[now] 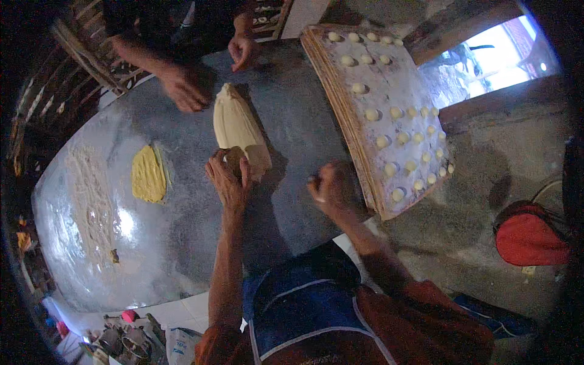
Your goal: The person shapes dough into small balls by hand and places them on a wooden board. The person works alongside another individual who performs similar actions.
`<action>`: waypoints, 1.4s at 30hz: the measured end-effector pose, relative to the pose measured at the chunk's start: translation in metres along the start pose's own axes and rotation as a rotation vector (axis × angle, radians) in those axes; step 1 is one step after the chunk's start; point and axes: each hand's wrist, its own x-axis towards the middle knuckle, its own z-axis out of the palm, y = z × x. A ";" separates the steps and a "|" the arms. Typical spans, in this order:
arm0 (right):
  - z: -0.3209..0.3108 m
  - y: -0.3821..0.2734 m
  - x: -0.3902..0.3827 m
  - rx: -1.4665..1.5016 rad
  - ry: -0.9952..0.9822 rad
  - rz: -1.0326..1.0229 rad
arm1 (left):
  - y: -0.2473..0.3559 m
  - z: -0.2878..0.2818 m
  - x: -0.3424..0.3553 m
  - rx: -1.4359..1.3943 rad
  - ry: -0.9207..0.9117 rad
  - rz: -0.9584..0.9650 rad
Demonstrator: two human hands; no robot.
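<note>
A long, pale lump of dough (236, 125) lies on the grey tabletop, stretching away from me. At its near end my left hand (228, 182) is closed, with thumb and fingers on either side of the dough. Off to the right, near the boards, my right hand (331, 190) is curled and slightly blurred. A small pale spot shows at its fingers, but I cannot make out what it holds. A flattened yellow mass (148, 175), smooth and soft-looking, sits left of the dough.
Stacked boards (365, 164) at the right carry rows of small dough balls (371, 114). Across the table are another person's hands (182, 88), near the dough's far end. A whitish smear (91, 188) marks the tabletop (188, 243) at left. A red bag (529, 237) is at far right.
</note>
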 end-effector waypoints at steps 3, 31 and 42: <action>-0.007 -0.061 -0.010 0.036 0.118 -0.096 | -0.002 -0.001 0.006 0.079 0.067 0.069; -0.382 0.230 -0.009 -0.218 0.685 0.323 | -0.021 0.026 0.002 0.269 0.347 0.255; -0.102 -0.064 0.003 1.732 -0.125 0.380 | 0.159 0.003 -0.098 -0.088 -0.199 0.261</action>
